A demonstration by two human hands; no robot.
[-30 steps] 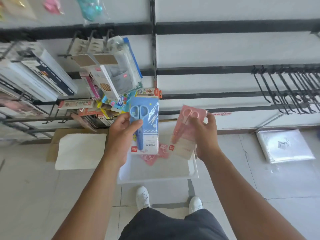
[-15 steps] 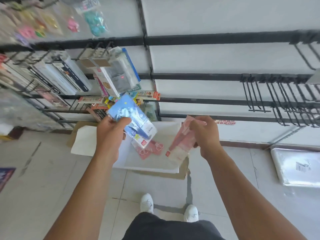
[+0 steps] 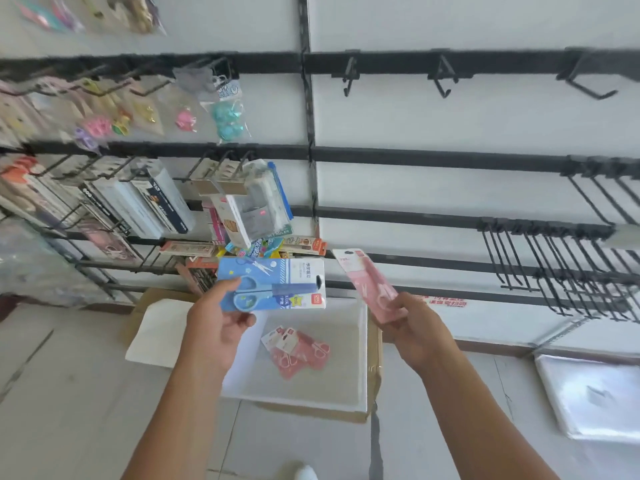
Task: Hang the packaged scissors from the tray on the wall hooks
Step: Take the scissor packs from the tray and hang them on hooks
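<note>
My left hand [image 3: 216,327] grips a blue scissors pack [image 3: 277,283], turned sideways with its hang hole to the right. A pink scissors pack [image 3: 367,277] is held in my right hand [image 3: 414,323], tilted with its top toward the upper left. Below both, a white tray [image 3: 362,358] on the floor holds two more pink scissors packs [image 3: 298,349]. Bare black wall hooks [image 3: 445,86] stick out of the upper rail, and a dense row of bare hooks [image 3: 554,258] fills the right side of the lower rails.
Stationery packs [image 3: 249,206] and small trinkets [image 3: 227,119] hang on the left wall section. A cardboard box [image 3: 375,375] lies under the tray, beside a white sheet [image 3: 156,334]. A clear plastic bag [image 3: 595,393] lies on the floor at the right.
My view has tilted up toward the wall. Both hands rose from the tray; the blue pack turned sideways and the pink pack lifted higher and tilted.
</note>
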